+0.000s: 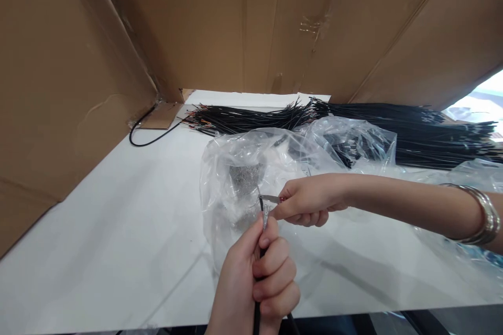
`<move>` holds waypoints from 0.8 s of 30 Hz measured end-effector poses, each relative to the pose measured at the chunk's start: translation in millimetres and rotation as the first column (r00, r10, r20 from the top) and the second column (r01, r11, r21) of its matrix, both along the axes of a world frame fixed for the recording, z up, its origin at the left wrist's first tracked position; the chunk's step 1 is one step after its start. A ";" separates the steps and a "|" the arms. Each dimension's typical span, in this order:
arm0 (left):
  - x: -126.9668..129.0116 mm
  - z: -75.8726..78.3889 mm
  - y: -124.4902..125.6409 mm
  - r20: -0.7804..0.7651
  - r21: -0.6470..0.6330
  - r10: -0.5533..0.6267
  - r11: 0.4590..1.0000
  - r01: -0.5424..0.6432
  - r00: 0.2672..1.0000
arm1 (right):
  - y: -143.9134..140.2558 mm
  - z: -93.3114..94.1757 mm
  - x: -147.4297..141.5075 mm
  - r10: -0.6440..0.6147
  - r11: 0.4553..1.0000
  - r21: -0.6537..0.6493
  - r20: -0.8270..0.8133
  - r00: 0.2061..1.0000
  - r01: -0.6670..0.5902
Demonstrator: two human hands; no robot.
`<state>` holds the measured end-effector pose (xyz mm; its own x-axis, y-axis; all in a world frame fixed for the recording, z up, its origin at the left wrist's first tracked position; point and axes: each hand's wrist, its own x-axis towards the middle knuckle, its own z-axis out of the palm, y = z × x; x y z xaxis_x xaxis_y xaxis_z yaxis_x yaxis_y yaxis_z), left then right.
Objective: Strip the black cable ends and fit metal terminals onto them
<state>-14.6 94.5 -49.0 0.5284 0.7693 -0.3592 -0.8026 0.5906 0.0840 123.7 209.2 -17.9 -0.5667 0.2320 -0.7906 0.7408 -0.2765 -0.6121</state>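
Observation:
My left hand (259, 267) is closed round a black cable (257, 309), whose end points up out of the fist. Frayed silvery shielding (266, 214) shows at the fingertips, beside a thin dark core (261, 203). My right hand (304, 201) is closed on a small tool with a pointed metal blade (270, 199); its handle is hidden in the fingers. The blade's tip meets the core just above my left fingertips. Behind both hands lies a clear plastic bag (220, 167) with a clump of fine grey wire scraps (245, 179) in it.
Long bundles of black cables (432, 136) lie along the back of the white table (98, 251), some with stripped ends. One loose cable (151, 144) curves at the back left. Cardboard walls (220, 26) enclose the back and left. More clear plastic (444, 225) lies at the right.

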 end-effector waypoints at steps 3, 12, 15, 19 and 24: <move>0.0 0.3 0.9 -0.027 -0.035 0.006 0.999 -0.007 1.000 | 0.0 -1.9 0.6 -0.009 1.000 -0.006 -0.009 1.000 0.009; 2.9 10.4 5.3 -0.136 -0.158 0.044 0.985 -0.065 0.990 | 0.1 -3.3 -4.8 -0.027 1.000 0.013 0.045 0.999 0.026; 1.4 9.8 2.7 -0.151 -0.146 0.025 0.988 -0.048 0.988 | -0.6 -0.8 -3.1 -0.041 0.998 0.038 0.042 0.998 0.039; 2.2 7.7 0.4 -0.161 -0.127 0.002 0.992 -0.022 0.987 | -2.2 2.6 -0.6 -0.039 0.994 0.104 0.044 0.998 0.034; 2.7 2.7 -0.7 -0.224 -0.073 -0.025 0.997 0.009 0.974 | 0.1 6.5 0.1 -0.011 0.981 0.192 0.138 0.990 -0.016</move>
<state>-11.8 93.8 -46.2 0.4408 0.7293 -0.5233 -0.7578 0.6148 0.2184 123.8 209.3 -11.4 -0.4560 0.3860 -0.8019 0.8226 -0.1612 -0.5453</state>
